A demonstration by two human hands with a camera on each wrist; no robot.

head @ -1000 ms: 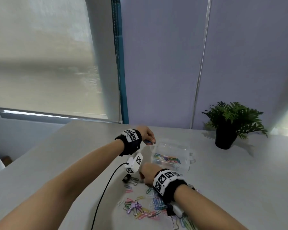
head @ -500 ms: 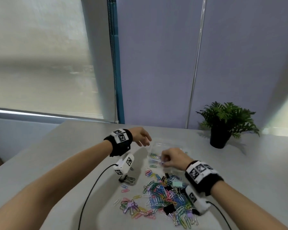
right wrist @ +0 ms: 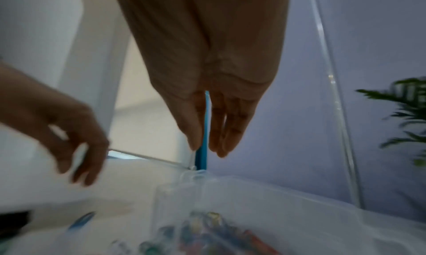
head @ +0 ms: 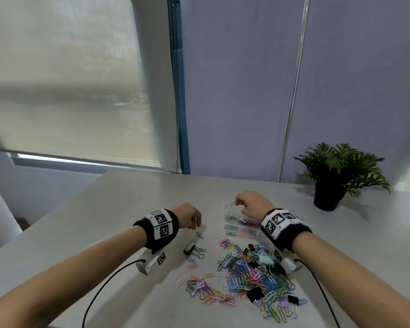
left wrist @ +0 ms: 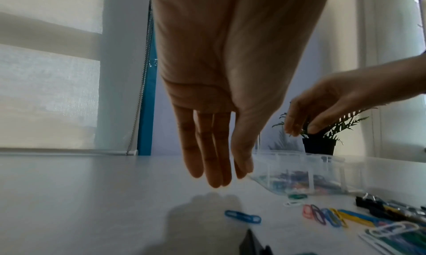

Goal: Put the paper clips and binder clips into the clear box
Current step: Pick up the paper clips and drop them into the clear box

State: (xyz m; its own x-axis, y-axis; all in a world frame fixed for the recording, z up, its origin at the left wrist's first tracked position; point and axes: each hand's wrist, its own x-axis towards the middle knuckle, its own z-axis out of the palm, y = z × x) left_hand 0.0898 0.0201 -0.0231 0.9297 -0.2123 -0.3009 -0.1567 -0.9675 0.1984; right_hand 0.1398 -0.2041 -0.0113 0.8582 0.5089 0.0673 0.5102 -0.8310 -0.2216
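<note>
Clear plastic box sits under our right hand, fingers straight and empty; our left hand hangs slack, empty, above a blue paper clip.

Potted fern on the grey table, roller blind behind
</note>
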